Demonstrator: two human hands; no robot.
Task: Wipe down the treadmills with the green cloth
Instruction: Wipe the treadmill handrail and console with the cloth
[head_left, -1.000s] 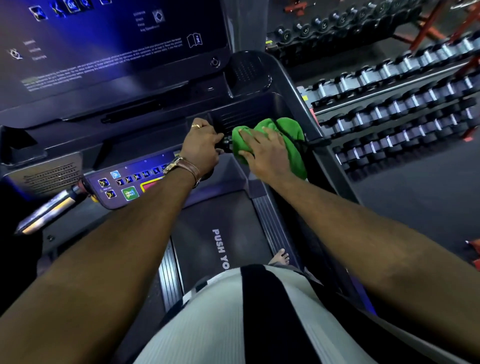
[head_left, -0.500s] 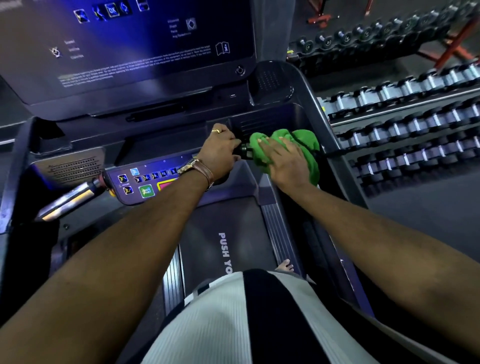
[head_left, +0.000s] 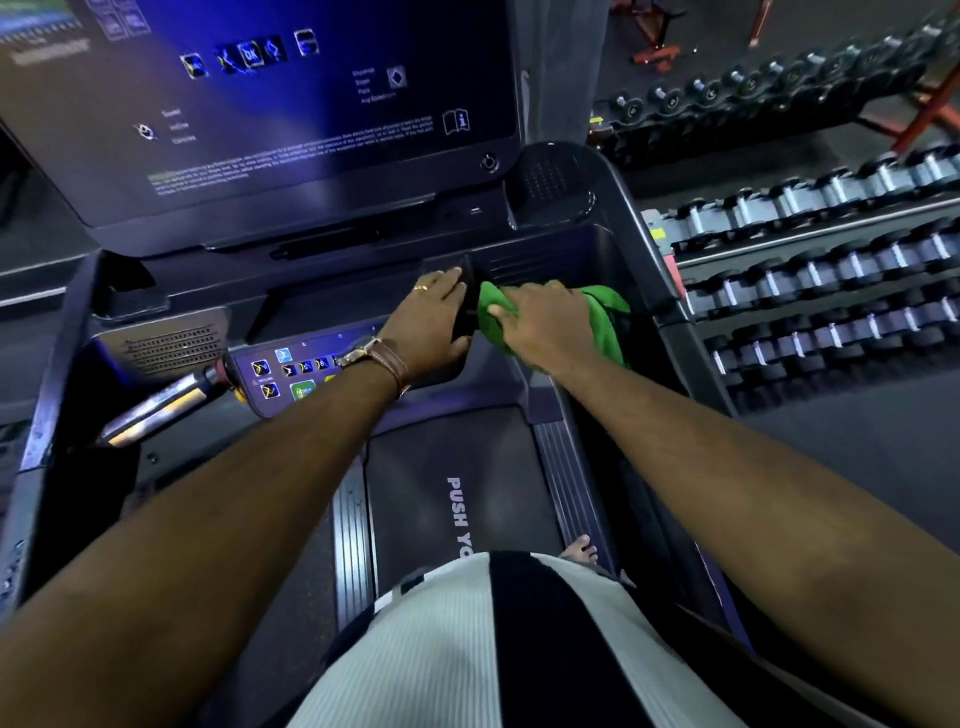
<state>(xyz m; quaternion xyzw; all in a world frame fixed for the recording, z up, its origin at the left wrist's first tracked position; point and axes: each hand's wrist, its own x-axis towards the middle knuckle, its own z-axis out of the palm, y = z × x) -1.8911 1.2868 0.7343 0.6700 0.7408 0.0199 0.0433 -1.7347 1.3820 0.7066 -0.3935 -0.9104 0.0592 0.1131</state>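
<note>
**Wiping the right-hand tray of the treadmill console**

Head view: the person stands on the treadmill (head_left: 467, 447) belt, both arms reaching forward to the console. The right hand (head_left: 540, 322) lies on top of the green cloth (head_left: 602, 322), its grip curled round the bunched fabric with the thumb pinching the near edge, pressing it into the dark recessed tray (head_left: 582, 254) at the console's right side. The left hand (head_left: 436, 322) is just beside it, fingers wrapped over a dark upright handle (head_left: 467, 312) between the two hands, apparently to brace. The lit button panel (head_left: 296, 371) sits below the left wrist, and the big screen (head_left: 291, 104) rises behind.

The step in hand looks like scrubbing the tray and handle. Next, the cloth likely needs to sweep on across the panel, the screen and the side rails, with light pressure over the buttons so nothing is triggered.
</note>
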